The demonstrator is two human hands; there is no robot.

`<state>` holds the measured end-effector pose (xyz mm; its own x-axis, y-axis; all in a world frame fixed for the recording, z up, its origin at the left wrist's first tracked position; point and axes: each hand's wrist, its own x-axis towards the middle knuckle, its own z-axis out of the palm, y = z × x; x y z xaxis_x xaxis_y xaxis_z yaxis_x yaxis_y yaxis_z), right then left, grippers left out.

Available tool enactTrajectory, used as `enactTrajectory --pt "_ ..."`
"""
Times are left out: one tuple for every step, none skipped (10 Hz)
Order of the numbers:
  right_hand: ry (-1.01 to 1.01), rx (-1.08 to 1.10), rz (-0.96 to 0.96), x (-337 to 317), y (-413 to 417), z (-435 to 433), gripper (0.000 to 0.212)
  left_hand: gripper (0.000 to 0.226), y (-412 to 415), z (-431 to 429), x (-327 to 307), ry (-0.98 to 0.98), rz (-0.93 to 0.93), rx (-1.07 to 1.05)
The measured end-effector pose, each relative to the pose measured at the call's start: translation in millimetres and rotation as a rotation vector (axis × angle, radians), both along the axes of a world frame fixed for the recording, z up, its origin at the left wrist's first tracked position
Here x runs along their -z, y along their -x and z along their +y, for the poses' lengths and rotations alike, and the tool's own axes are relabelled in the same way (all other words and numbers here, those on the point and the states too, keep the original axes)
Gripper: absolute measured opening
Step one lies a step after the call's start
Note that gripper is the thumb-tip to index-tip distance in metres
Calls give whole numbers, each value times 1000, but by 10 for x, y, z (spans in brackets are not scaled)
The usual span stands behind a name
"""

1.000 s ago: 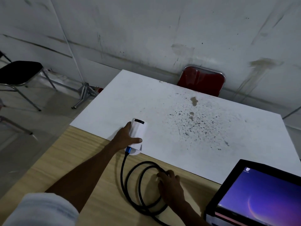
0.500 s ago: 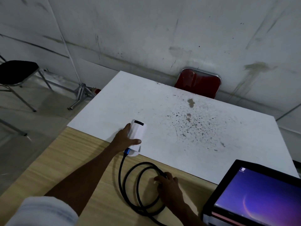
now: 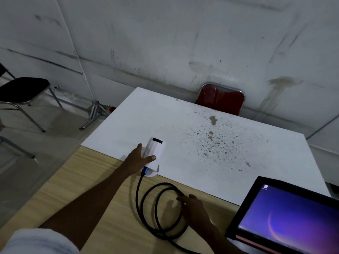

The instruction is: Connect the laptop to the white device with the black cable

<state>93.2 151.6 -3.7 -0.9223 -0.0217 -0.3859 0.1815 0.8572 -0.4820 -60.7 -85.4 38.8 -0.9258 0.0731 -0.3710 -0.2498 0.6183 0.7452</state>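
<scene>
The white device (image 3: 156, 149) lies at the near edge of a white board, and my left hand (image 3: 136, 160) holds it with the thumb across its top and a finger along its left side. A blue-ended plug (image 3: 145, 170) of the black cable (image 3: 146, 215) sits in the device's near end. The cable runs down into a loose coil on the wooden table. My right hand (image 3: 194, 210) rests on the coil's right side, fingers curled on a loop. The laptop (image 3: 286, 220) stands open at the lower right with its screen lit; the cable's other end is out of view.
A speckled white board (image 3: 211, 143) covers the far part of the wooden table (image 3: 95, 187). A red chair (image 3: 222, 99) stands behind it against the wall. A black chair (image 3: 22, 88) and a metal stand's feet (image 3: 93, 114) are on the floor at the left.
Both hands have stayed where they were, on the device and on the cable coil. Only the camera view has drifted a little.
</scene>
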Motion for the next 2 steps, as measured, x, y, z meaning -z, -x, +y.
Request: enactTrajectory --pt "-30 -28 68 -154 -26 78 35 94 -132 -7 -212 12 36 -7" --pt "-17 -1 122 -399 -111 134 33 85 -342 17 -486 58 73 25"
